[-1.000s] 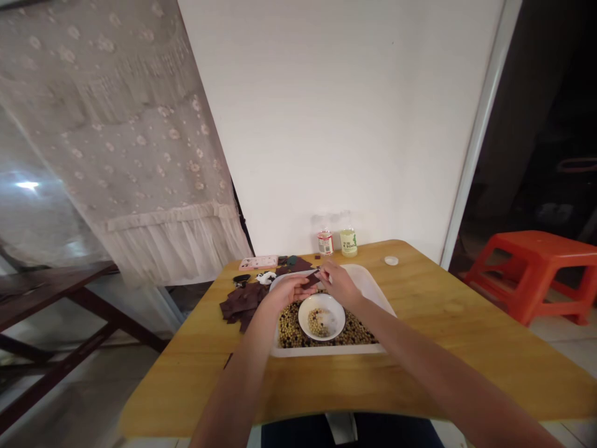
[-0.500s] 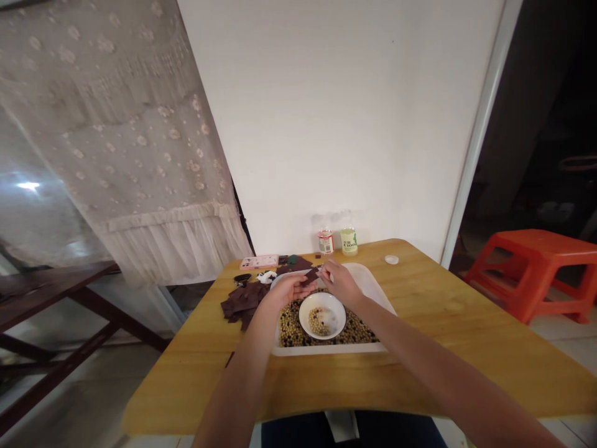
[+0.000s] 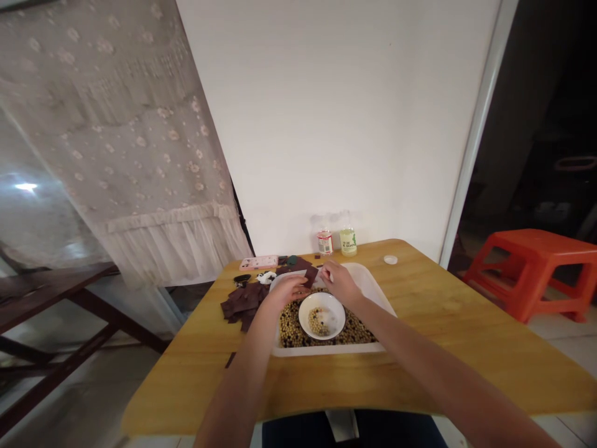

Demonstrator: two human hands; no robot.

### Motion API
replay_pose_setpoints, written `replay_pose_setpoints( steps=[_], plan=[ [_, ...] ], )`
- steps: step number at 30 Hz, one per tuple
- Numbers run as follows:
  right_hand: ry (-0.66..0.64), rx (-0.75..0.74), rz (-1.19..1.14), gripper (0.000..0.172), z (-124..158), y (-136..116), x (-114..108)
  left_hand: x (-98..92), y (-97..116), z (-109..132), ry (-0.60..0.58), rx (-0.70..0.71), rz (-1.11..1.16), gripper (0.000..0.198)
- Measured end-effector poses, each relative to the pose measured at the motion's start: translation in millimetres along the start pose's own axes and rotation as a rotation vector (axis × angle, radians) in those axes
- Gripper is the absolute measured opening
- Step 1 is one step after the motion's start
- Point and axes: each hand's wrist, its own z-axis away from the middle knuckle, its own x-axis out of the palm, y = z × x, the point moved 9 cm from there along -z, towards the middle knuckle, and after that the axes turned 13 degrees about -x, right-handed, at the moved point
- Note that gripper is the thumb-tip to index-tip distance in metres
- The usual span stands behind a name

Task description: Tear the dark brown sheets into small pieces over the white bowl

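So: the person's left hand [image 3: 286,290] is hovering over the far rim of a white plastic tray [image 3: 370,292], at about 11 o'clock from the tray's middle, with its fingers curled toward the right hand [image 3: 341,283], which is sitting at about 12 o'clock. A dark brown flat scrap [image 3: 311,276] is lying between the two hands, just beside the right fingertips [image 3: 324,270] and above the far rim. The right grip is drawn together, but I cannot tell whether either grip is clamped on the scrap.

Inside the tray, loose soybeans mixed with dark beans [image 3: 298,333] are filling the floor, and a white bowl [image 3: 321,316] holding a few soybeans is sitting in them, below both hands.

A pile of similar dark brown pieces [image 3: 242,302] is lying on the wooden bench [image 3: 466,330], just beside the tray at 9 o'clock. A pink flat card-like object [image 3: 259,262] is lying at 10 o'clock, while two plastic bottles [image 3: 325,242] [image 3: 347,241] are standing against the wall at 12 o'clock, and a white cap [image 3: 390,259] is resting at 2 o'clock.
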Motion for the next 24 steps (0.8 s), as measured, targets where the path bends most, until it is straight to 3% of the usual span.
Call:
replay_pose_setpoints(
  steps=[4, 8, 14, 24],
  plan=[
    [0.000, -0.016, 0.020, 0.022, 0, -1, 0, 7.1, 5, 4, -0.016, 0.083, -0.110, 0.018],
    [-0.012, -0.030, 0.027, 0.023, 0, -2, 2, 3.5, 12, 5, 0.019, 0.168, -0.080, 0.019],
    [-0.022, -0.037, -0.002, 0.024, -1, -2, 3, -5.6, 10, 2, 0.013, 0.129, 0.121, 0.023],
    [0.002, -0.053, -0.036, 0.022, -2, -1, 1, 0.5, 5, 7, -0.010, 0.045, 0.090, 0.025]
  ],
)
